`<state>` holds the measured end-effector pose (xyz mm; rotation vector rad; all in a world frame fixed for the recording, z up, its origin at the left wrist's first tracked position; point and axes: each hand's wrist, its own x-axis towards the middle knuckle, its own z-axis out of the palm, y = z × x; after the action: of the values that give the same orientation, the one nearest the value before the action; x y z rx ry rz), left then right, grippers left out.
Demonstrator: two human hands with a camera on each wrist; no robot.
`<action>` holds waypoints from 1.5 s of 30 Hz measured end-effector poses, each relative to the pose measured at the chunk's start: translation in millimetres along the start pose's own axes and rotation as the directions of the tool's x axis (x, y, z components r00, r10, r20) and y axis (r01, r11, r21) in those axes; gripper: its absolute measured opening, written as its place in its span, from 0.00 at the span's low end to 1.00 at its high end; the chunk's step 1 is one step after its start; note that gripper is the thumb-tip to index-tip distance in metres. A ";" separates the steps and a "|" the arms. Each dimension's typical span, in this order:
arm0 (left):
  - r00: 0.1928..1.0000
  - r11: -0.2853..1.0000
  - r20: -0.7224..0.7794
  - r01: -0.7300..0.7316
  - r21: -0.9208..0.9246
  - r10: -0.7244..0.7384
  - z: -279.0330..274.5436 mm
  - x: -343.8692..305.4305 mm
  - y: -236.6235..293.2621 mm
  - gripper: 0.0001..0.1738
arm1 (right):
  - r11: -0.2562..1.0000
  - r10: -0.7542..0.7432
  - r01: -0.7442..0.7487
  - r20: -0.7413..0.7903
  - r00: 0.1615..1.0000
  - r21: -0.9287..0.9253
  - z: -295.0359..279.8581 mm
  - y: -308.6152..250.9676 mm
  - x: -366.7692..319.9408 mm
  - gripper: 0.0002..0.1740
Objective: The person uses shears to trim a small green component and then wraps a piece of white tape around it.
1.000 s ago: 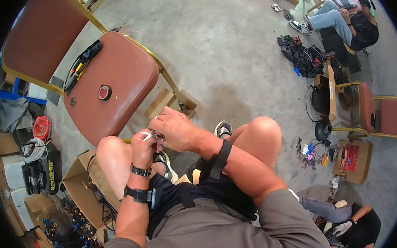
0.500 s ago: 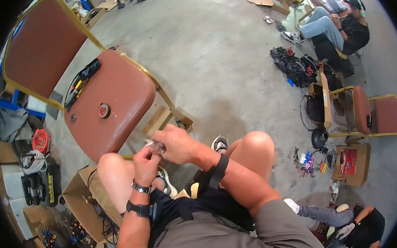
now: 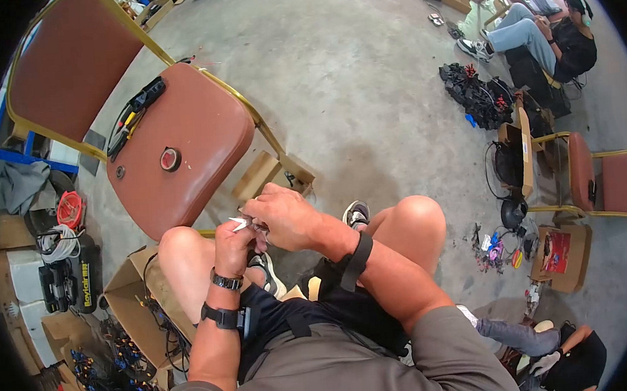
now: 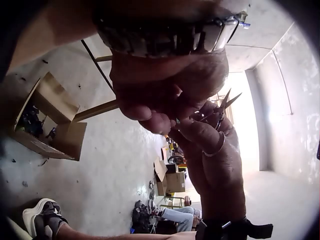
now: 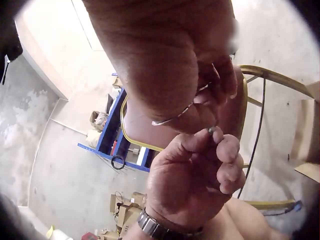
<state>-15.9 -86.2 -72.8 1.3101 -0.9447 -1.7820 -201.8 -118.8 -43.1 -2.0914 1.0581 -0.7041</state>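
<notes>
Both hands meet in front of the knees in the head view. My right hand [image 3: 286,215] holds a small pair of scissors [image 4: 226,103], its pointed blades spread and sticking out past the fingers. A ring circles one finger of that hand. Right beside it, my left hand [image 3: 231,250], with a metal watch [image 5: 150,225] on its wrist, pinches a tiny dark piece [image 5: 211,131] between thumb and forefinger. The piece is mostly covered by the fingertips, and I cannot tell what it is.
A brown chair [image 3: 199,123] ahead left carries a tape roll [image 3: 171,159] and yellow-handled tools [image 3: 130,125]. Cardboard boxes [image 3: 128,295] and tangled wires [image 3: 116,384] lie left. Two people sit right, near black bundles [image 3: 473,93] and another chair [image 3: 581,177].
The head view has shifted slightly. Half a second ago the scissors looked blurred between the hands; now the blades point left over the left hand, much as they did one second ago.
</notes>
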 end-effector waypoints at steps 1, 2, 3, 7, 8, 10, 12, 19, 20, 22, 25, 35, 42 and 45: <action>1.000 1.000 -0.001 -0.009 -0.010 0.009 -0.6 0.5 -1.1 0.07 | 1.000 -0.009 0.009 -0.011 1.000 0.010 2.4 2.2 -0.4 0.18; 1.000 1.000 -0.003 -0.017 -0.021 0.017 0.1 0.5 -1.9 0.07 | 1.000 -0.017 0.018 -0.020 1.000 0.021 4.1 3.2 -0.9 0.18; 1.000 0.999 -0.006 -0.024 -0.033 0.024 0.1 0.2 -2.9 0.07 | 1.000 0.002 -0.001 -0.031 1.000 0.028 4.0 3.0 -1.1 0.17; 0.998 0.999 0.044 -0.045 -0.001 0.045 -2.3 2.7 -5.9 0.08 | 0.997 0.076 -0.075 -0.031 0.997 0.027 3.3 3.9 -2.2 0.16; 0.998 0.999 0.046 -0.047 0.014 0.047 -1.1 2.5 -5.7 0.08 | 0.995 0.094 -0.094 -0.022 0.995 0.019 3.4 4.4 -2.2 0.16; 0.998 0.998 0.046 -0.052 0.035 0.050 0.8 2.3 -5.7 0.08 | 0.992 0.124 -0.124 -0.016 0.992 0.006 3.4 5.6 -1.5 0.15; 0.998 0.997 0.041 -0.058 0.047 0.056 1.7 2.1 -5.5 0.08 | 0.991 0.137 -0.137 -0.017 0.990 -0.001 4.0 5.9 -1.0 0.16; 0.999 0.980 -0.001 -0.037 0.198 0.038 0.4 -0.7 -3.2 0.09 | 0.998 0.059 -0.059 -0.032 0.998 0.010 6.2 10.8 -0.5 0.15; 0.998 0.983 0.023 -0.064 0.171 0.061 0.9 2.7 -1.4 0.09 | 0.997 0.077 -0.077 -0.045 0.996 0.010 6.4 10.7 2.2 0.14; 0.997 0.991 0.033 -0.079 0.103 0.076 0.9 -0.7 -4.5 0.09 | 0.997 0.079 -0.078 -0.047 0.996 0.018 9.1 9.7 0.4 0.11; 0.985 0.980 -0.019 -0.170 0.105 0.173 1.5 -3.1 -7.0 0.09 | 0.995 0.100 -0.100 -0.082 0.992 0.006 9.5 6.2 2.7 0.10; 0.961 0.966 -0.109 -0.258 -0.005 0.256 1.3 -3.8 0.6 0.05 | 0.974 0.118 -0.116 -0.003 0.993 -0.193 -7.8 0.7 -8.9 0.21; 0.968 0.975 -0.122 -0.222 -0.026 0.218 2.8 -5.6 5.5 0.05 | 0.964 0.146 -0.123 0.083 0.986 -0.235 -4.5 -1.4 -8.6 0.20; 0.968 0.973 -0.102 -0.233 -0.009 0.230 3.1 -6.0 4.0 0.05 | 0.970 0.128 -0.112 0.063 0.990 -0.218 -2.4 -3.6 -8.2 0.19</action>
<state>-17.0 -82.4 -66.0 1.2102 -0.9777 -1.5304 -206.1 -111.2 -40.2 -2.1930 1.2524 -0.4639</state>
